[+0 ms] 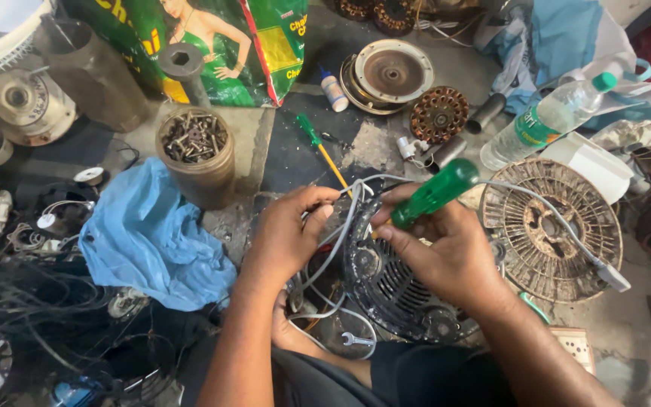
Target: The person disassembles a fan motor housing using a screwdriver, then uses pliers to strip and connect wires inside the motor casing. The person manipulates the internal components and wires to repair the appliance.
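A round black metal motor housing with slots (397,283) sits low in the middle, right in front of the person. Grey and white wires (338,234) loop over its top edge. The left hand (288,237) is curled, and its fingers pinch the wires just above the housing. The right hand (446,252) is wrapped tight around a screwdriver with a see-through green plastic handle (435,192); the handle sticks up above the housing, and its tip is hidden behind the hand. A small silver spanner (356,340) lies just below the housing.

To the right of the housing lies a round rusty metal grille (548,230), with a grey cable (566,226) running across it. Above the grille, a clear plastic water bottle with a green cap (551,117) lies on its side. To the left of the housing is a crumpled blue cloth (148,237). Above the cloth stands a brown round tin full of screws (196,154). A second thin green and yellow screwdriver (322,151) lies on the floor above the housing. Farther up is a copper-wound motor coil (438,114).
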